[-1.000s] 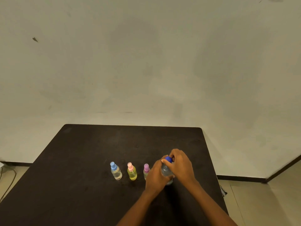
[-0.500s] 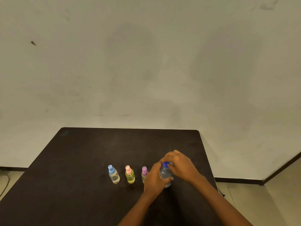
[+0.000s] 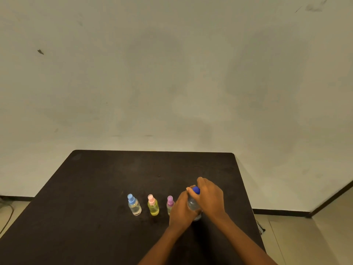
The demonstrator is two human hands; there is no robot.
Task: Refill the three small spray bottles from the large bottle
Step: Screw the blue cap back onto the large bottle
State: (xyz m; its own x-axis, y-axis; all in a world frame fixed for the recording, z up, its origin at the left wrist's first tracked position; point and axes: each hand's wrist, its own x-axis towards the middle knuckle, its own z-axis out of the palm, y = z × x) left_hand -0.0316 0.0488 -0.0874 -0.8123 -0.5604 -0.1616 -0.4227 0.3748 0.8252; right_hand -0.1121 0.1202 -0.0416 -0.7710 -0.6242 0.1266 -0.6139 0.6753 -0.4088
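Three small spray bottles (image 3: pixel 153 205): row on bench (image 3: pixel 95 188), lower centre, left of large bottle (image 3: pixel 192 204).
Left hand (image 3: pixel 181 209): wraps bottle body.
Right hand (image 3: pixel 211 197): curls over blue cap (image 3: pixel 196 190).
Method: brace body upright; twist cap only.

A pale, greyish wall (image 3: pixel 172 73) is filling most of the view, carrying faint, cloudy stains under dim, warm light. A small dark mark (image 3: pixel 40 52) is showing high on its left, and a smudged scuff (image 3: pixel 313 6) is sitting near the top right corner. A dark, matte desk (image 3: pixel 95 188) with rounded far corners is standing close to the wall. A dark baseboard (image 3: pixel 280 212) is running along the foot of the wall and angling up at the right, where a light tiled floor (image 3: pixel 305 241) is showing. At the left edge a thin cable (image 3: pixel 7 217) is curving over the floor.
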